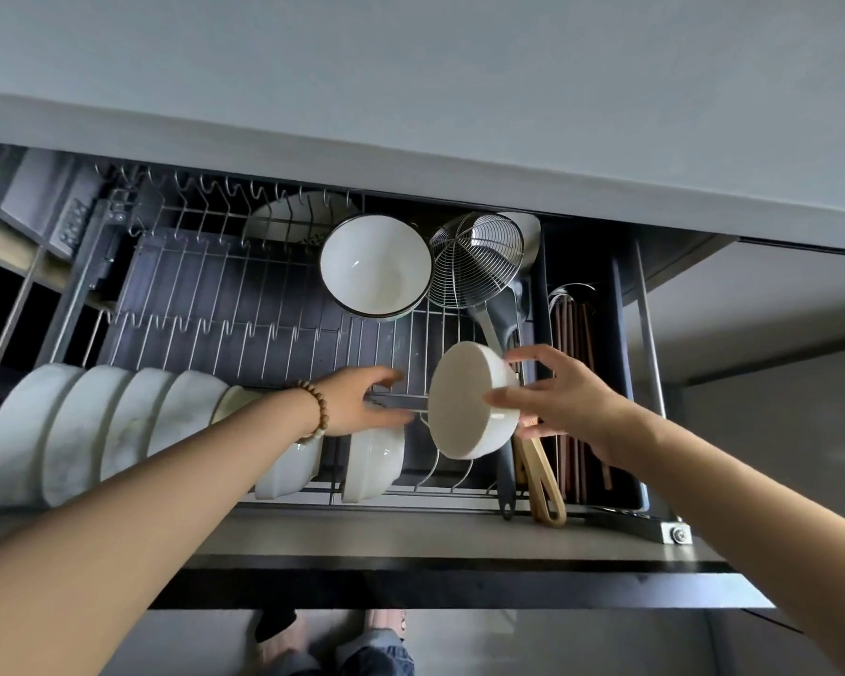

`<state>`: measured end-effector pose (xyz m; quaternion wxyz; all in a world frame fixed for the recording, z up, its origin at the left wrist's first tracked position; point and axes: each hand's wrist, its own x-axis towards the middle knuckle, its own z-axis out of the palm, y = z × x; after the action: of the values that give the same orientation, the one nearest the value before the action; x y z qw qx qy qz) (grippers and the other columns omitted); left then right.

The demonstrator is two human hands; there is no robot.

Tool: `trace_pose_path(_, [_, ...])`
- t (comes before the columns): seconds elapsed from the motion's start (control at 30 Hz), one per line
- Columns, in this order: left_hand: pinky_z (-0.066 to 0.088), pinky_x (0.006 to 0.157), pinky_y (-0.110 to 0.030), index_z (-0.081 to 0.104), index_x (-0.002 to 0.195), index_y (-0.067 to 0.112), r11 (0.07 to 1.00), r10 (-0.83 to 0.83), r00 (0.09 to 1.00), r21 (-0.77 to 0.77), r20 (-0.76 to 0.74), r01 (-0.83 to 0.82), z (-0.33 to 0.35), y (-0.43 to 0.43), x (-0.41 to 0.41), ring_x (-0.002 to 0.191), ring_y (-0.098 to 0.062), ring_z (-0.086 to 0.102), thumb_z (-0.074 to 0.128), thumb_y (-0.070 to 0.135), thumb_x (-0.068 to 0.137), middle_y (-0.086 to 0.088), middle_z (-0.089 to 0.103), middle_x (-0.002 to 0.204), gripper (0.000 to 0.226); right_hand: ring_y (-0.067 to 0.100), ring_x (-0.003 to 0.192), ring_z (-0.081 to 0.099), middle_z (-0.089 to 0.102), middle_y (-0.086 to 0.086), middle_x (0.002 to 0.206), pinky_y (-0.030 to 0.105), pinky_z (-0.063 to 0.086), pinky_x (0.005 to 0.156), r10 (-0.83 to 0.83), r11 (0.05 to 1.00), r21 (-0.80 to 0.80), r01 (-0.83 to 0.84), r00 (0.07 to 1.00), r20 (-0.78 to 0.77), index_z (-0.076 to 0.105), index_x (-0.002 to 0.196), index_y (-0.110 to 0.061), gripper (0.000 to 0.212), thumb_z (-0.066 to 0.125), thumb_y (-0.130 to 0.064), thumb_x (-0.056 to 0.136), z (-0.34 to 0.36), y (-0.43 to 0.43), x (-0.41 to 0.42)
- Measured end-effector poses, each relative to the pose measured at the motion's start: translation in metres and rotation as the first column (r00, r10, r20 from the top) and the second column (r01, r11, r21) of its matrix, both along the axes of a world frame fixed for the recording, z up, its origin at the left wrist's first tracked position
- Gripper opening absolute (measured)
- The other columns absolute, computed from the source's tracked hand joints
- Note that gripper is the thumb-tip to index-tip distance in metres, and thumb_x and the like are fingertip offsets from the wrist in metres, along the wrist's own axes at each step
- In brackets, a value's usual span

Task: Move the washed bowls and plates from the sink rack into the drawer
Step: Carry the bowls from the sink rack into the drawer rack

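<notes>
Looking down into the open drawer, I see my right hand clamped on a white bowl, thumb across its flat underside and fingers behind its rim, so the bowl is tipped on edge with its base facing me. It hangs over the wire rack, just ahead of the front rail. My left hand, with a bead bracelet at the wrist, reaches in just left of that bowl; its fingers are loosely curled and partly apart near a rack wire, and I cannot tell whether they grip anything. Under that hand 2 white bowls stand on edge in the front slots, and further left of the wrist a row of 4 more bowls leans side by side. Beyond both hands, toward the back, a black-rimmed bowl sits open side up, with a plate standing behind it and a wire skimmer just to its right. Right of my right hand, a side compartment holds chopsticks, and below the held bowl lie a dark utensil handle and a wooden handle.
</notes>
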<state>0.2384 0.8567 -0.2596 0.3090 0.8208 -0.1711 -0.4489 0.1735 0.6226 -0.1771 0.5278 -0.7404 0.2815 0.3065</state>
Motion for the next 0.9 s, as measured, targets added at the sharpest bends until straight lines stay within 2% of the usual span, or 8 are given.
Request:
trace_pose_path(0.1, [0.028,0.113,-0.029,0.023,0.146,0.018,0.948,-0.272,0.96,0.188,0.068,0.256,-0.001,0.014,-0.002,0.137,-0.016,0.033,0.07,0.052,0.073,0.0,0.03,0.151,0.093,0.017,0.086,0.064,0.064,0.008,0.1,0.024,0.059,0.06,0.048,0.994,-0.1,-0.051,0.998,-0.027,0.049,0.127,-0.028,0.06,0.081,-0.019,0.077,-0.009,0.015,-0.005])
trace_pose_path(0.17, [0.027,0.113,-0.029,0.017,0.147,0.019,0.922,-0.329,0.943,0.236,0.06,0.307,-0.001,0.016,-0.003,0.137,-0.018,0.03,0.073,0.052,0.07,0.0,0.025,0.152,0.1,0.019,0.085,0.065,0.063,0.01,0.107,0.025,0.059,0.059,0.077,0.989,-0.127,-0.081,0.996,-0.037,0.05,0.129,-0.028,0.063,0.082,-0.022,0.075,-0.017,0.026,-0.007])
trace_pose_path(0.23, [0.027,0.114,-0.031,0.016,0.148,0.02,0.916,-0.34,0.939,0.246,0.052,0.318,-0.001,0.018,-0.002,0.137,-0.018,0.03,0.074,0.053,0.068,0.001,0.023,0.153,0.105,0.022,0.087,0.066,0.06,0.011,0.115,0.03,0.062,0.063,0.121,0.977,-0.172,-0.125,0.992,-0.035,0.049,0.131,-0.028,0.067,0.083,-0.025,0.074,-0.025,0.037,-0.01])
trace_pose_path(0.3, [0.029,0.113,-0.034,0.015,0.148,0.021,0.908,-0.353,0.934,0.257,0.048,0.33,-0.001,0.02,0.0,0.138,-0.018,0.03,0.075,0.055,0.066,0.002,0.022,0.153,0.107,0.022,0.087,0.066,0.06,0.009,0.115,0.037,0.063,0.07,0.158,0.962,-0.218,-0.163,0.987,-0.042,0.047,0.132,-0.027,0.069,0.083,-0.027,0.074,-0.03,0.046,-0.012])
trace_pose_path(0.37, [0.029,0.113,-0.035,0.015,0.148,0.021,0.908,-0.357,0.933,0.256,0.052,0.333,-0.001,0.021,-0.001,0.138,-0.018,0.029,0.075,0.055,0.066,0.001,0.023,0.153,0.107,0.017,0.08,0.065,0.061,0.004,0.103,0.04,0.062,0.073,0.179,0.95,-0.252,-0.184,0.983,-0.044,0.046,0.134,-0.027,0.07,0.082,-0.03,0.074,-0.034,0.053,-0.013])
trace_pose_path(0.47, [0.028,0.114,-0.035,0.015,0.148,0.021,0.913,-0.35,0.935,0.243,0.058,0.327,0.0,0.022,-0.002,0.138,-0.019,0.029,0.075,0.055,0.066,0.001,0.022,0.153,0.107,0.009,0.07,0.058,0.052,-0.006,0.089,0.037,0.062,0.073,0.168,0.944,-0.279,-0.175,0.985,-0.047,0.047,0.135,-0.025,0.067,0.08,-0.03,0.077,-0.037,0.062,-0.012])
trace_pose_path(0.63, [0.029,0.112,-0.032,0.016,0.147,0.02,0.915,-0.351,0.933,0.242,0.084,0.323,0.002,0.021,-0.004,0.138,-0.019,0.03,0.075,0.053,0.068,0.001,0.023,0.153,0.104,0.024,0.089,0.067,0.058,0.006,0.118,0.042,0.062,0.075,0.147,0.954,-0.253,-0.162,0.986,-0.076,0.047,0.135,-0.024,0.068,0.081,-0.03,0.076,-0.042,0.074,-0.01])
trace_pose_path(0.9, [0.036,0.107,-0.036,0.021,0.145,0.022,0.922,-0.337,0.938,0.234,0.085,0.31,0.001,0.021,-0.004,0.131,-0.02,0.039,0.077,0.052,0.065,0.002,0.031,0.147,0.102,0.013,0.067,0.058,0.052,0.001,0.108,0.043,0.062,0.074,0.168,0.946,-0.26,-0.195,0.978,-0.122,0.047,0.133,-0.024,0.066,0.08,-0.031,0.076,-0.054,0.091,-0.005])
